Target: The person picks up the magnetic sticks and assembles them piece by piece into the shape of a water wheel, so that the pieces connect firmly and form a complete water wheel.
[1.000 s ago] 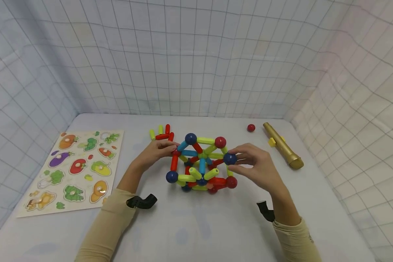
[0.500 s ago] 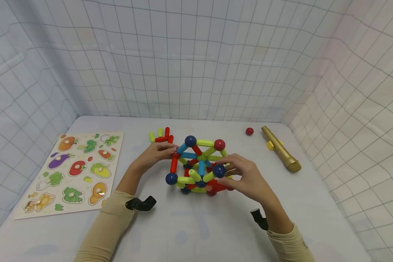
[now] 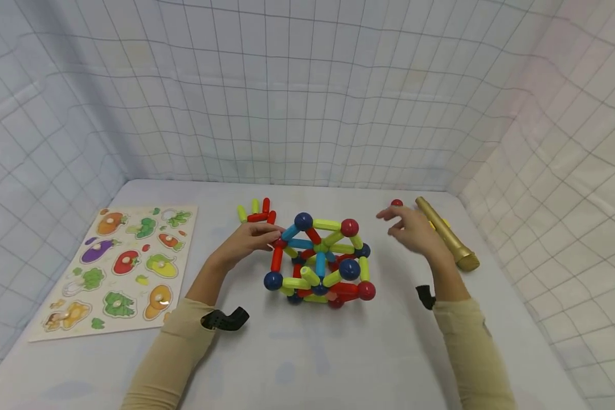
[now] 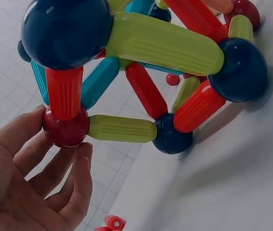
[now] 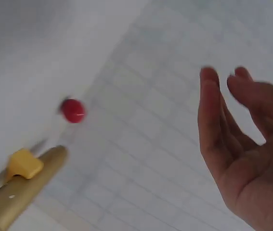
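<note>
A frame of magnetic rods and balls (image 3: 320, 265) stands mid-table in the head view, built of red, blue and yellow-green rods. At its upper left corner my left hand (image 3: 248, 242) pinches a dark red ball (image 4: 65, 127) between thumb and fingertips. A dark blue ball (image 3: 349, 269) sits at the end of a yellow-green rod on the frame's near right side. Off to the right of the frame, my right hand (image 3: 415, 229) holds nothing; its fingers are loosely bent with thumb and fingertips apart. Just beyond it lies a loose red ball (image 5: 73, 110), partly hidden by the hand in the head view.
Several loose red and yellow-green rods (image 3: 258, 217) lie behind my left hand. A vegetable puzzle board (image 3: 128, 324) is at the left. On the right lies a gold tube (image 3: 446, 234) with yellow knobs. Gridded white cloth (image 3: 277, 91) walls the back and sides.
My right hand brought a blue ball leftward onto a near rod of the frame, let go, and moved back right toward the loose red ball. The left hand kept its pinch.
</note>
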A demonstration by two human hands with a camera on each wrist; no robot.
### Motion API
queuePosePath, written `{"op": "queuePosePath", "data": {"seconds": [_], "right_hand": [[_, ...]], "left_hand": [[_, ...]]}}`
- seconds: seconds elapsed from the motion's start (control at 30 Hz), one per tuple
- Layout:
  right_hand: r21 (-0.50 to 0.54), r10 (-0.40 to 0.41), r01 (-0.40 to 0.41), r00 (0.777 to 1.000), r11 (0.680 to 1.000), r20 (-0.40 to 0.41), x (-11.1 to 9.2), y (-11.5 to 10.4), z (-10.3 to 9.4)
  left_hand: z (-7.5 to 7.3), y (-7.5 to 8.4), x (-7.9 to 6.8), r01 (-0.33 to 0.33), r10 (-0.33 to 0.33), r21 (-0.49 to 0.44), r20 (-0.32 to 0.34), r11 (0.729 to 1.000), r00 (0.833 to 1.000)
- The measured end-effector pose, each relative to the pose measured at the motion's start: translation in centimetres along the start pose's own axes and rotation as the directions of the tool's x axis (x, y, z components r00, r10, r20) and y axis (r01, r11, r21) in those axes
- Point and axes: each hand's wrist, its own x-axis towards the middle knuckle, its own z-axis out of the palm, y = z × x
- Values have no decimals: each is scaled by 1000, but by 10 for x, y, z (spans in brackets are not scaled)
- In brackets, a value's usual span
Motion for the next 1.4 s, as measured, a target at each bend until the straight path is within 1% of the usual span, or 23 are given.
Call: {"op": "queuePosePath", "data": {"seconds": [0.07, 0.13, 0.17, 0.23, 0.3, 0.37, 0.4, 0.47, 0.53, 0.6, 0.63, 0.73, 0.77, 0.8, 0.87, 0.9, 0.97, 1.0, 1.07, 1.1, 1.17, 1.27, 1.4], "right_hand": [[-64, 73, -77, 995, 995, -62, 40, 24, 0], [-130, 125, -140, 985, 982, -116, 72, 45, 5], [-157, 154, -172, 981, 972, -122, 85, 54, 9], [-219, 212, -228, 973, 949, -93, 101, 70, 19], [-286, 257, -253, 966, 924, -24, 109, 82, 28], [-346, 271, -243, 962, 906, 33, 111, 91, 35], [-361, 268, -235, 962, 902, 44, 111, 93, 36], [-360, 254, -221, 966, 906, 45, 100, 99, 43], [-310, 218, -205, 976, 928, 7, 90, 99, 45], [-209, 199, -203, 979, 957, -39, 79, 88, 38], [-152, 190, -198, 980, 968, -64, 73, 79, 33], [3, 134, -135, 978, 991, -163, 49, 36, 13], [39, 102, -96, 977, 995, -188, 39, 17, 7], [61, 47, -35, 976, 997, -214, 29, -3, 3], [65, -93, 113, 965, 991, -246, 10, -43, -2], [61, -174, 195, 954, 979, -246, 1, -62, -2], [39, -331, 349, 914, 936, -233, -13, -95, -3], [17, -402, 416, 889, 909, -220, -18, -107, -1], [-1, -498, 506, 850, 863, -173, -26, -126, 5], [-5, -525, 530, 839, 848, -145, -28, -134, 8], [-10, -544, 545, 835, 838, -82, -32, -144, 16], [-14, -532, 532, 847, 846, 4, -37, -152, 27], [-51, -527, 528, 849, 848, 41, -40, -157, 37]], "left_hand": [[-3, 4, 2, -7, 7, 18, -6, 1000, 1000], [-5, 6, 2, -12, 13, 30, -16, 999, 1000], [-5, 7, 2, -15, 16, 36, -20, 999, 1000], [-4, 6, 0, -13, 14, 49, -26, 999, 1000], [-2, 4, -3, -9, 11, 54, -25, 998, 1000], [0, 2, -4, -6, 7, 54, -16, 999, 1000], [1, 2, -3, -7, 8, 52, -15, 999, 1000], [8, -3, -5, 0, 0, 35, -7, 999, 1000], [12, -5, -5, -3, 3, 30, -6, 1000, 1000], [13, -5, -2, -14, 14, 27, -4, 1000, 1000], [13, -1, -2, -15, 15, 27, 0, 1000, 1000], [11, 2, 1, -14, 14, 31, 7, 999, 1000], [10, 3, 1, -10, 10, 29, 7, 1000, 1000], [8, 3, 0, -2, 2, 31, 2, 1000, 1000], [5, 0, -1, 10, -10, 30, -13, 1000, 1000], [3, -1, -2, 13, -13, 29, -19, 999, 1000], [1, 1, -2, 5, -4, 32, -23, 999, 1000], [0, 3, -2, 1, 0, 32, -24, 1000, 1000], [0, 3, -1, -8, 8, 30, -20, 1000, 1000], [0, 4, -1, -9, 10, 29, -17, 1000, 1000], [1, 4, -1, -9, 9, 24, -15, 1000, 1000], [2, 4, -1, -4, 4, 21, -13, 1000, 1000], [2, 2, -3, -8, 8, 12, -8, 1000, 1000]]}}
